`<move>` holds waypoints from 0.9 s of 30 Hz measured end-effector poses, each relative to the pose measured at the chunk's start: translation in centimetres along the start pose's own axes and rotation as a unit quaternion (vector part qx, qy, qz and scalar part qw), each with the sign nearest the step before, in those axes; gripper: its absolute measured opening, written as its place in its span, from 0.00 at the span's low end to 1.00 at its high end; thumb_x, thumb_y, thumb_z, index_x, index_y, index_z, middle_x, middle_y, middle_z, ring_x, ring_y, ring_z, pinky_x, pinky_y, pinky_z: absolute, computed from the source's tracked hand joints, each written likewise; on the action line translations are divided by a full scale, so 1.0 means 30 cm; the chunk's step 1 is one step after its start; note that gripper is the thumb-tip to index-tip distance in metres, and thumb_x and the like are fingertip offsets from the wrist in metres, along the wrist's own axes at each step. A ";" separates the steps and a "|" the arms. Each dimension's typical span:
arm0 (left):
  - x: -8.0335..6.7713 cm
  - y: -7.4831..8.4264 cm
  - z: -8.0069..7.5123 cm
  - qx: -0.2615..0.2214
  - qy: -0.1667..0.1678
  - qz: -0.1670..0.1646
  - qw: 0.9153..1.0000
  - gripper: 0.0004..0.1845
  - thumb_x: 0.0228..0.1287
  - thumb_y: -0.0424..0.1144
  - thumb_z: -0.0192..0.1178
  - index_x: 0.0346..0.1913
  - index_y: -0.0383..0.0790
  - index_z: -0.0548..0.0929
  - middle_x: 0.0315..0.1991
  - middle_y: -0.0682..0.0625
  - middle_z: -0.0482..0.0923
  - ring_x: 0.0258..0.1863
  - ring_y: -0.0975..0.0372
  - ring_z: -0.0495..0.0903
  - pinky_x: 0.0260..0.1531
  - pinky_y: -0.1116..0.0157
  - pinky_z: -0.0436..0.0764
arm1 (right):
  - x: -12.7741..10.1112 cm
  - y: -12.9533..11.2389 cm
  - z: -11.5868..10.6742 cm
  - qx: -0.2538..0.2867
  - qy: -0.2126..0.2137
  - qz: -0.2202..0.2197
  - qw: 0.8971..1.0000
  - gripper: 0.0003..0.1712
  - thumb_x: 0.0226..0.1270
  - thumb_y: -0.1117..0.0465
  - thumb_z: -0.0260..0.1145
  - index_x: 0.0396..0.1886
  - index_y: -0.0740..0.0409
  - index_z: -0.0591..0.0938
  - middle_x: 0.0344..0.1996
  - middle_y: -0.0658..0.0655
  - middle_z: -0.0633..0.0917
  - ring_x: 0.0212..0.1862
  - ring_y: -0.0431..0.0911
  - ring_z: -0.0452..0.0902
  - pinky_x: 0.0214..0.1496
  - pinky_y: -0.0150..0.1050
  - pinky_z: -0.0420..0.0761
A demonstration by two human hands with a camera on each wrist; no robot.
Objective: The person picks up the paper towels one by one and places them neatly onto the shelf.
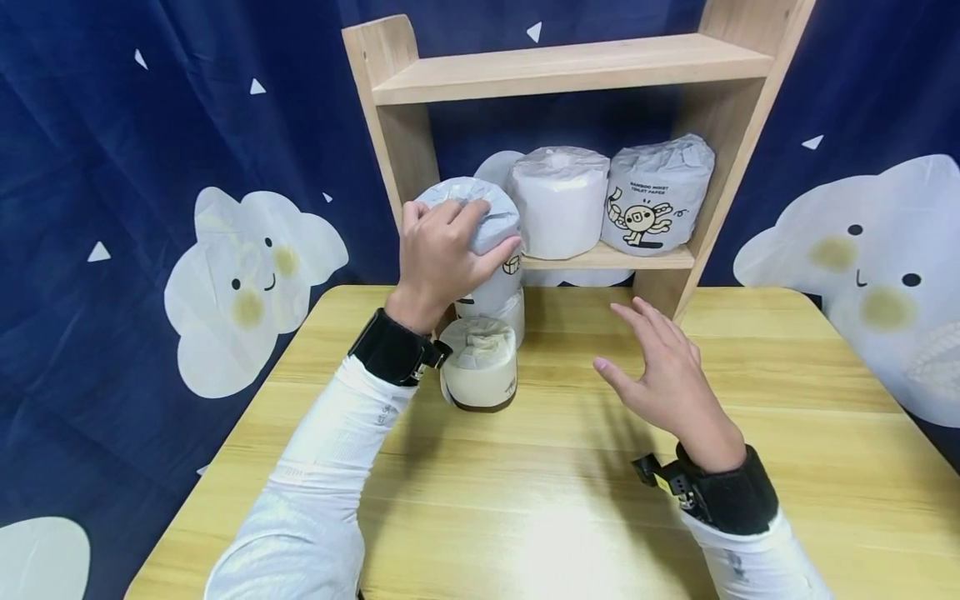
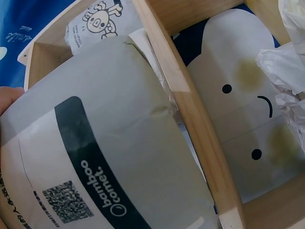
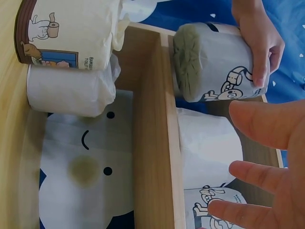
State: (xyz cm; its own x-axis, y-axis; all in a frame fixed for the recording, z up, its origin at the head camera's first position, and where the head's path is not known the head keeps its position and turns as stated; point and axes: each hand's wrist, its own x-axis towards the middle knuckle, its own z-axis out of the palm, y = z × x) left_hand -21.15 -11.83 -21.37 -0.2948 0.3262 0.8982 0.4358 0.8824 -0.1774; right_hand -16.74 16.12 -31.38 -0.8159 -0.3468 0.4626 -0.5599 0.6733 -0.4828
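My left hand point(image 1: 442, 258) grips a wrapped toilet paper roll point(image 1: 497, 218) from above, at the left end of the wooden rack's lower shelf point(image 1: 645, 258). In the left wrist view, this roll's grey wrapper point(image 2: 119, 86) shows a dark band and a printed square code. Beside it on the shelf stand a plain white roll point(image 1: 562, 204) and a roll with a cartoon figure point(image 1: 660, 196). Over the table to the right hovers my right hand point(image 1: 663, 371), fingers spread and holding nothing. The right wrist view shows its thumb and fingers point(image 3: 259, 176) in front of the shelved rolls.
Below the held roll, a cream toilet paper roll point(image 1: 480, 375) stands on the wooden table point(image 1: 480, 492), with a white roll point(image 1: 513, 317) behind it. The rack's upper shelf point(image 1: 577, 68) spans above. A dark blue curtain point(image 1: 255, 125) with cloud faces hangs behind.
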 end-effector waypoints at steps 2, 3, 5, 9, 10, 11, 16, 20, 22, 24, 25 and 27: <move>0.002 -0.005 0.005 0.002 0.001 0.000 1.000 0.27 0.55 0.59 0.66 0.38 0.35 0.85 0.25 0.42 0.80 0.29 0.52 0.80 0.30 0.50 0.66 | 0.000 0.000 -0.001 0.000 0.001 -0.001 1.000 0.39 0.62 0.52 0.69 0.71 0.55 0.65 0.71 0.68 0.60 0.69 0.69 0.54 0.55 0.73 0.56; 0.003 -0.007 0.007 0.003 0.002 0.000 1.000 0.27 0.55 0.59 0.66 0.38 0.34 0.84 0.25 0.42 0.80 0.28 0.52 0.80 0.30 0.50 0.66 | 0.000 0.001 -0.001 0.001 0.002 -0.001 1.000 0.40 0.62 0.52 0.69 0.71 0.55 0.65 0.71 0.68 0.60 0.69 0.69 0.54 0.56 0.73 0.56; 0.006 -0.012 0.013 0.005 0.004 -0.001 1.000 0.26 0.55 0.58 0.66 0.38 0.35 0.84 0.25 0.42 0.81 0.28 0.52 0.80 0.30 0.50 0.66 | -0.001 0.002 -0.001 0.001 0.001 -0.001 1.000 0.40 0.62 0.52 0.69 0.71 0.55 0.65 0.71 0.68 0.60 0.69 0.69 0.54 0.56 0.74 0.56; 0.019 -0.020 0.022 0.010 -0.001 -0.007 1.000 0.27 0.55 0.59 0.66 0.38 0.35 0.84 0.25 0.42 0.81 0.28 0.52 0.80 0.30 0.50 0.66 | -0.003 0.003 -0.002 0.002 -0.002 0.003 1.000 0.40 0.62 0.52 0.69 0.71 0.54 0.65 0.72 0.67 0.60 0.69 0.69 0.53 0.56 0.74 0.55; 0.022 -0.023 0.025 0.011 -0.003 -0.009 1.000 0.27 0.55 0.59 0.66 0.39 0.35 0.84 0.25 0.42 0.81 0.28 0.52 0.80 0.30 0.50 0.66 | -0.003 0.004 -0.002 0.001 -0.002 0.004 1.000 0.40 0.62 0.52 0.69 0.71 0.55 0.65 0.72 0.67 0.60 0.69 0.69 0.54 0.56 0.73 0.55; 0.025 -0.025 0.027 0.012 -0.006 -0.010 1.000 0.27 0.56 0.59 0.66 0.39 0.34 0.84 0.25 0.42 0.81 0.27 0.52 0.80 0.30 0.50 0.65 | -0.003 0.004 -0.003 0.001 -0.002 0.004 1.000 0.39 0.62 0.52 0.69 0.71 0.55 0.65 0.72 0.67 0.60 0.69 0.69 0.54 0.56 0.73 0.55; 0.039 -0.039 0.037 0.024 -0.021 -0.015 0.999 0.26 0.56 0.58 0.65 0.39 0.34 0.84 0.25 0.42 0.81 0.27 0.52 0.80 0.31 0.50 0.66 | -0.003 0.006 -0.003 0.001 0.003 0.003 1.000 0.39 0.62 0.53 0.69 0.71 0.55 0.66 0.71 0.67 0.60 0.68 0.70 0.54 0.55 0.73 0.56; 0.047 -0.052 0.045 0.032 -0.038 -0.024 0.999 0.27 0.57 0.59 0.64 0.40 0.35 0.84 0.26 0.41 0.81 0.29 0.51 0.80 0.32 0.50 0.66 | -0.003 0.007 -0.003 0.002 0.004 0.002 1.000 0.39 0.62 0.53 0.69 0.71 0.55 0.66 0.71 0.67 0.60 0.68 0.70 0.54 0.55 0.73 0.56; 0.049 -0.061 0.050 0.036 -0.045 -0.028 0.998 0.27 0.57 0.59 0.64 0.41 0.35 0.84 0.27 0.41 0.82 0.30 0.50 0.80 0.32 0.50 0.66 | -0.003 0.007 -0.003 0.002 0.004 0.001 1.000 0.40 0.62 0.53 0.69 0.71 0.55 0.65 0.71 0.67 0.60 0.69 0.70 0.54 0.55 0.73 0.56; 0.051 -0.070 0.055 0.040 -0.051 -0.031 0.997 0.28 0.57 0.60 0.64 0.41 0.35 0.84 0.28 0.41 0.82 0.31 0.50 0.81 0.33 0.49 0.67 | -0.003 0.007 -0.003 0.003 0.002 0.000 1.000 0.40 0.62 0.53 0.69 0.71 0.54 0.65 0.71 0.67 0.60 0.69 0.70 0.54 0.55 0.73 0.56; 0.051 -0.075 0.058 0.040 -0.053 -0.034 0.997 0.28 0.57 0.60 0.64 0.42 0.35 0.84 0.29 0.41 0.82 0.32 0.50 0.81 0.34 0.49 0.67 | -0.003 0.007 -0.003 0.004 0.002 0.000 1.000 0.40 0.62 0.53 0.69 0.71 0.54 0.65 0.71 0.67 0.60 0.69 0.70 0.54 0.55 0.73 0.56; 0.052 -0.084 0.064 0.042 -0.057 -0.037 0.997 0.28 0.57 0.60 0.63 0.43 0.35 0.84 0.30 0.41 0.82 0.32 0.50 0.81 0.35 0.49 0.67 | -0.003 0.008 -0.003 0.005 0.000 0.000 1.000 0.40 0.62 0.52 0.69 0.71 0.54 0.65 0.71 0.67 0.60 0.69 0.70 0.54 0.56 0.73 0.55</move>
State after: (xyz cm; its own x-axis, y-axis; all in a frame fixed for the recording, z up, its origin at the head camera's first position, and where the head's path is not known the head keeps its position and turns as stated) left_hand -24.35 -12.89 -20.29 -0.4203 0.2907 0.8596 0.3382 0.9292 -0.1489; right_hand -16.79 16.36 -31.46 -0.8155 -0.3465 0.4635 -0.5618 0.6666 -0.4900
